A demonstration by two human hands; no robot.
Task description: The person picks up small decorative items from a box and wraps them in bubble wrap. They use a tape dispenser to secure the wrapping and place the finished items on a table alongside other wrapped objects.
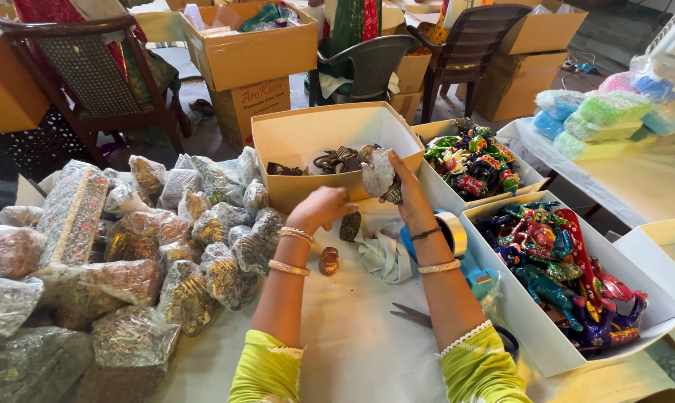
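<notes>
brown cartons stand behind the table (352,336); a tan open box (307,138) sits centre. above its front edge the right hand (408,190) grips a small bubble-wrapped piece (377,173), clear, lumpy; the left hand (324,207) is curled shut, seemingly empty

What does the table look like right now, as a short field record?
left hand: closed, near the front edge of the tan box; whether it grips anything cannot be told
right hand: holds a bubble-wrapped item at the tan box's edge
tan box contents: dark metal pieces
table centre: small brass item, scissors, tape roll
left of hands: wrapped bundles
right of hands: two white boxes of painted figurines
</notes>
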